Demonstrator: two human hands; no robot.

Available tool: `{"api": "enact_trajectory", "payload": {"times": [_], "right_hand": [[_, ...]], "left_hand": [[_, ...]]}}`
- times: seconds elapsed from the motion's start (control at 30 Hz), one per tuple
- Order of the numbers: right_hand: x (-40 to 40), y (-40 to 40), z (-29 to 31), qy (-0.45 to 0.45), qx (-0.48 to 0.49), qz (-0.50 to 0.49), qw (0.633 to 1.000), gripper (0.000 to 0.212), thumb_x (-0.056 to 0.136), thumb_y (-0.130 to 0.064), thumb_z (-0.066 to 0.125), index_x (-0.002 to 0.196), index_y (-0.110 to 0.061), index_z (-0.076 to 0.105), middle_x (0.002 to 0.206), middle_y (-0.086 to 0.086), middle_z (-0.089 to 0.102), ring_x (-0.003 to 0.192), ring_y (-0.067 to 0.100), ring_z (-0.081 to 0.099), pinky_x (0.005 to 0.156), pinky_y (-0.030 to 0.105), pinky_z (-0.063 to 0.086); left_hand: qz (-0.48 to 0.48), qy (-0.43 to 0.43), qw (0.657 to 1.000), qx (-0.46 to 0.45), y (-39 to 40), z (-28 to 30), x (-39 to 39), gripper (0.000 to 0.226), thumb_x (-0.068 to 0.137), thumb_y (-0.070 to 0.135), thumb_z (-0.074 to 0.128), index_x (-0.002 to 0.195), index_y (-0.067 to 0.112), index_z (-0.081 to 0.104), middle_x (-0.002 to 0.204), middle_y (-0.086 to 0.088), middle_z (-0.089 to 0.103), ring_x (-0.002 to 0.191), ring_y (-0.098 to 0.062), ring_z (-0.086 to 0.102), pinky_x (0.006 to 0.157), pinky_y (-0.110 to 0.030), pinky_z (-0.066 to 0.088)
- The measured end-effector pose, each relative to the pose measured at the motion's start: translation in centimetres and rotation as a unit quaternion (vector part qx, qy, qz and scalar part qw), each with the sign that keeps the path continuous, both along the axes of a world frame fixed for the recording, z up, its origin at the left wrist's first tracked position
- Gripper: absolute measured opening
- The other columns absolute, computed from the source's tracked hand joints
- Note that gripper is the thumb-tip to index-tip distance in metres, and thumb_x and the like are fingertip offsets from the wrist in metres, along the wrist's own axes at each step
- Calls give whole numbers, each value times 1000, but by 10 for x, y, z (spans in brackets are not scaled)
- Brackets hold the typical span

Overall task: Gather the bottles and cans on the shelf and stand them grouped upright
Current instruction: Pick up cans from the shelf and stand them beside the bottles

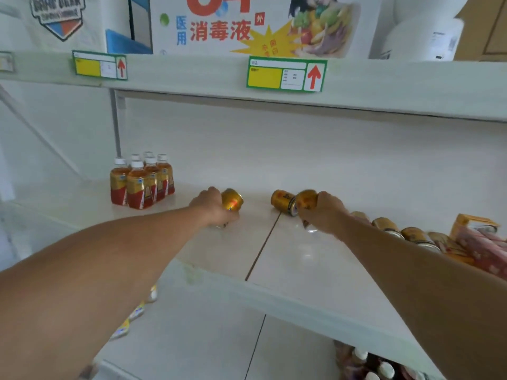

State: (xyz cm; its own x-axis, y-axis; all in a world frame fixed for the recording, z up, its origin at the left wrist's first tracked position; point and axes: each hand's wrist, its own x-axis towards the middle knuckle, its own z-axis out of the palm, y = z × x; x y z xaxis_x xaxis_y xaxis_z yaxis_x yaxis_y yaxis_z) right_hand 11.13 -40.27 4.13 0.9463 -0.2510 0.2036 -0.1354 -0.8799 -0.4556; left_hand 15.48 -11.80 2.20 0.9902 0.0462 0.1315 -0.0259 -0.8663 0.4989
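Several tea bottles [142, 182] with white caps stand grouped upright at the left back of the white shelf [274, 259]. My left hand [214, 208] grips a gold can [232, 199] lying tilted near the shelf's middle. My right hand [325, 212] holds a second gold can [306, 200]. A third gold can [284, 202] lies on its side just left of that hand, touching its can. More gold cans [411, 233] lie in a row behind my right forearm.
A yellow carton [474, 223] and pink packets [485, 250] sit at the shelf's right end. The upper shelf edge [384, 89] with price tags hangs overhead. Bottles [378, 366] and small packs [137, 311] rest on the lower shelf.
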Motion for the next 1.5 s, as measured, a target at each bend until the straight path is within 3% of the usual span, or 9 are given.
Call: {"api": "enact_trajectory", "payload": {"times": [0.1, 0.27, 0.37, 0.5, 0.73, 0.9, 1.07, 1.23, 1.5], "right_hand": [[2, 16, 7, -64, 152, 7, 986, 66, 78, -48, 81, 132, -22, 54, 110, 1, 63, 101, 27, 64, 85, 42, 58], [9, 62, -1, -133, 290, 66, 945, 72, 80, -35, 90, 140, -26, 51, 112, -7, 63, 95, 16, 68, 70, 35, 63], [22, 84, -9, -129, 283, 90, 946, 74, 81, -38, 89, 143, -26, 50, 109, -11, 61, 104, 20, 65, 87, 45, 61], [45, 103, -19, -110, 276, 148, 944, 73, 84, -35, 87, 146, -24, 50, 116, -5, 63, 95, 9, 60, 65, 26, 49], [87, 141, -46, -87, 302, 182, 932, 75, 83, -34, 89, 146, -27, 49, 111, -9, 60, 101, 16, 60, 63, 24, 45], [114, 166, -57, -84, 285, 182, 937, 75, 84, -29, 89, 147, -23, 49, 119, -4, 60, 108, 20, 58, 83, 33, 48], [138, 186, -64, -90, 279, 158, 943, 74, 85, -28, 88, 147, -23, 48, 118, -6, 58, 107, 18, 57, 73, 28, 45], [168, 208, -64, -95, 274, 132, 948, 76, 83, -28, 90, 146, -25, 47, 117, -9, 60, 106, 18, 58, 63, 21, 40], [204, 232, -83, -104, 266, 115, 951, 75, 86, -24, 87, 147, -25, 43, 116, -11, 57, 103, 15, 58, 79, 27, 45]], "left_hand": [[-21, -47, 992, -118, 24, 3, 3, 60, 67, 40, 88, 116, 18, 61, 106, -2, 69, 98, -23, 67, 69, -30, 49], [-21, -73, 968, -238, 51, -10, 7, 55, 71, 31, 90, 118, 22, 63, 106, 1, 69, 98, -18, 68, 79, -33, 56], [-21, -75, 965, -249, 64, -14, 12, 54, 73, 30, 93, 117, 23, 62, 105, 3, 69, 96, -14, 68, 80, -32, 57], [-18, -77, 970, -231, 77, -15, 14, 61, 76, 31, 96, 122, 26, 57, 104, 9, 63, 93, -8, 62, 67, -22, 43], [6, -63, 975, -213, 103, -26, 26, 72, 78, 24, 95, 139, 19, 57, 123, 0, 68, 113, -20, 65, 93, -33, 47], [8, -80, 973, -215, 117, -31, 56, 70, 79, 27, 95, 138, 20, 58, 113, 9, 67, 100, -8, 63, 84, -24, 46], [5, -91, 970, -227, 121, -40, 98, 71, 81, 27, 93, 141, 17, 57, 131, -4, 68, 122, -24, 64, 109, -44, 50], [-34, -83, 972, -216, 125, -46, 137, 65, 84, 23, 90, 141, 15, 59, 132, -5, 66, 124, -24, 63, 108, -42, 51], [-88, -64, 968, -224, 134, -59, 181, 66, 91, 22, 84, 148, 15, 51, 139, -6, 63, 132, -25, 59, 114, -47, 48]]}}
